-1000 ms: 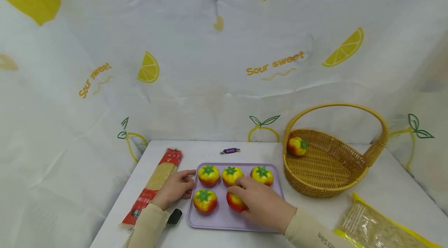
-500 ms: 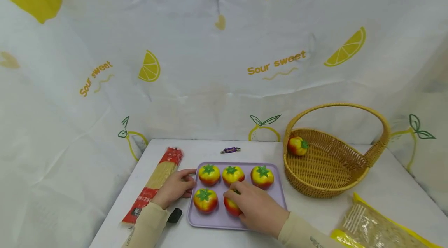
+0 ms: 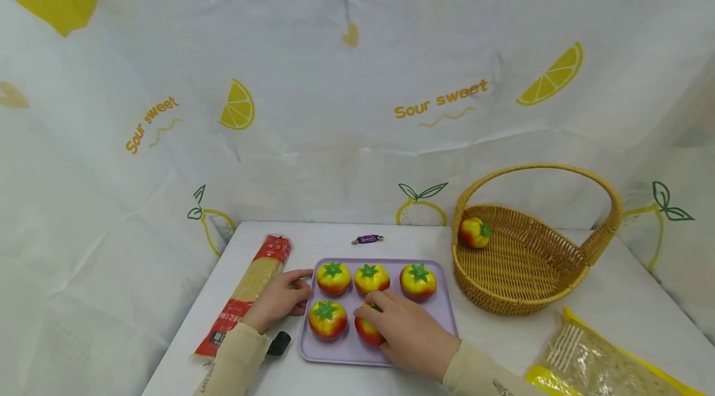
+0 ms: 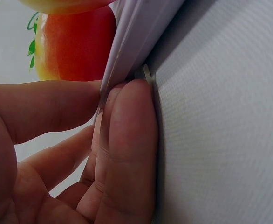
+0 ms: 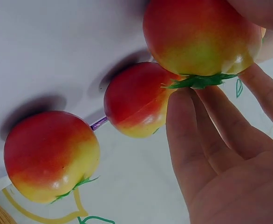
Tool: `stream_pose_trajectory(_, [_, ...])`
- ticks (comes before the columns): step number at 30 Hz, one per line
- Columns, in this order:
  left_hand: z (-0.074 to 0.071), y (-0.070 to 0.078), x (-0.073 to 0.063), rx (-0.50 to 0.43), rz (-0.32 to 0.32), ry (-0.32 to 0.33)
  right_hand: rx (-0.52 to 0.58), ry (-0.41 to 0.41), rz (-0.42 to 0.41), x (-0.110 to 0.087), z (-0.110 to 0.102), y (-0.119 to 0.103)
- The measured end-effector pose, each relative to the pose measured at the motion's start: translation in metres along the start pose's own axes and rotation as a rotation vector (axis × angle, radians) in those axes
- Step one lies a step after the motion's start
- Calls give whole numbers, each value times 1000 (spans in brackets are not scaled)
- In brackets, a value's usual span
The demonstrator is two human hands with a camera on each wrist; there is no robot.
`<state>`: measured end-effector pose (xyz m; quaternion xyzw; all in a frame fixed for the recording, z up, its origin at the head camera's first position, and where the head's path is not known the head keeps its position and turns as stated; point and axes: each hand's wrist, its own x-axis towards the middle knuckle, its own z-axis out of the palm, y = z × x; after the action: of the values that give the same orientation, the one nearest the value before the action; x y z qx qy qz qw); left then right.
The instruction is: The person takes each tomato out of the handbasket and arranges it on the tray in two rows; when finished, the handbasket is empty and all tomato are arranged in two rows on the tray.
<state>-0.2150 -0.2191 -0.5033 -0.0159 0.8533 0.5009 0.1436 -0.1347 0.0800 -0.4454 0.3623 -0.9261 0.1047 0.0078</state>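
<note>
In the head view, a lilac tray (image 3: pixel 343 355) bears two rows of glossy red-and-yellow tomatoes with green star-shaped tops. My right hand (image 3: pixel 410 334) holds the front-row tomato (image 3: pixel 367 333) at the tray's middle, thumb and fingers around it. In the right wrist view, fingertips touch this tomato (image 5: pixel 197 42) near its green leaves. At the tray's left side, my left hand (image 3: pixel 281 301) grips the rim; in the left wrist view, one finger lies on the rim (image 4: pixel 115 60) and others below it. Front left sits another tomato (image 3: pixel 328 320); three stand behind, including one at back right (image 3: pixel 418 282).
A wicker basket (image 3: pixel 522 303) with a tall handle stands at the right, one tomato (image 3: pixel 474 233) inside. A red noodle packet (image 3: pixel 259 278) lies at the left. Behind the tray is a purple wrapped candy (image 3: pixel 367 239). A yellow-edged clear bag (image 3: pixel 598 359) lies front right.
My right hand has shifted slightly left with the front-row tomato, mostly in the first half second. The left hand stays at the tray's rim.
</note>
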Motion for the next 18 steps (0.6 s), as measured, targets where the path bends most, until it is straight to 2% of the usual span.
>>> stream_pose_trajectory(7, [0,1,-1,-3,-2,-5,20,-22,20,-3,-2,1])
stream_pose_trajectory(12, [0,3,-1,-4,-5,-12,70,-47,75,-6,-8,1])
stream_pose_trajectory(18, [-1,2,-2,-1,-9,-8,136,-29,109,-9,-12,5])
